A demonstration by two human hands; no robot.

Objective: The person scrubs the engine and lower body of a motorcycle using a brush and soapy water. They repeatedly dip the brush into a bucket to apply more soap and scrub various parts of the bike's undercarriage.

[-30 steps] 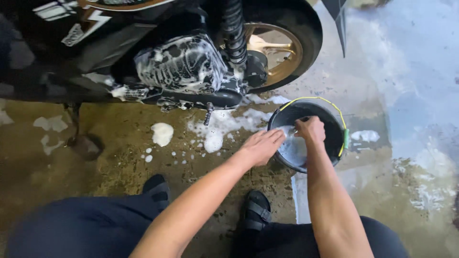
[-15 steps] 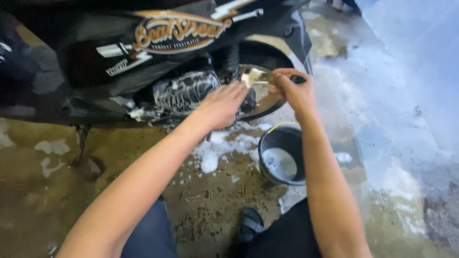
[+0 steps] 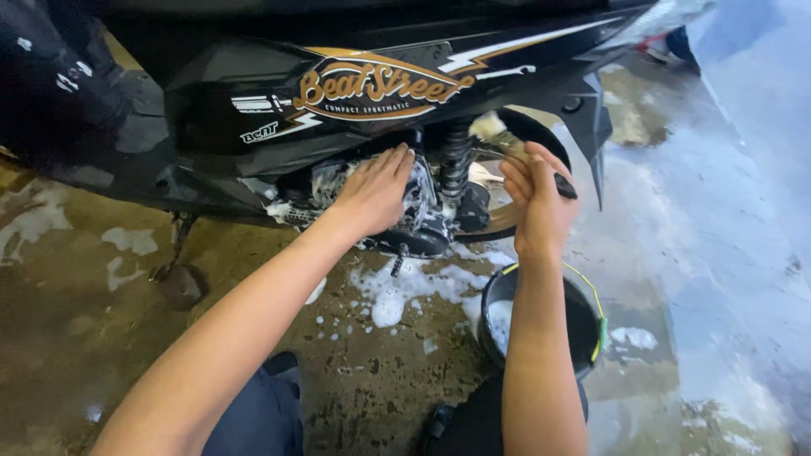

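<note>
A person crouches beside a black scooter (image 3: 253, 110), washing it. The left hand (image 3: 372, 190) lies flat on the soapy engine (image 3: 422, 190), fingers slightly spread. Just right of those fingers, the spring (image 3: 456, 156) looks mostly unlathered. The right hand (image 3: 536, 198) has its fingers curled tight around a brush (image 3: 507, 139), bristles at the wheel arch just above the fingertips. Below that wrist sits a black bucket (image 3: 591, 329) of suds. Foam on the floor (image 3: 397, 295) suggests the engine is lathered; wheel and rinsing seem left.
</note>
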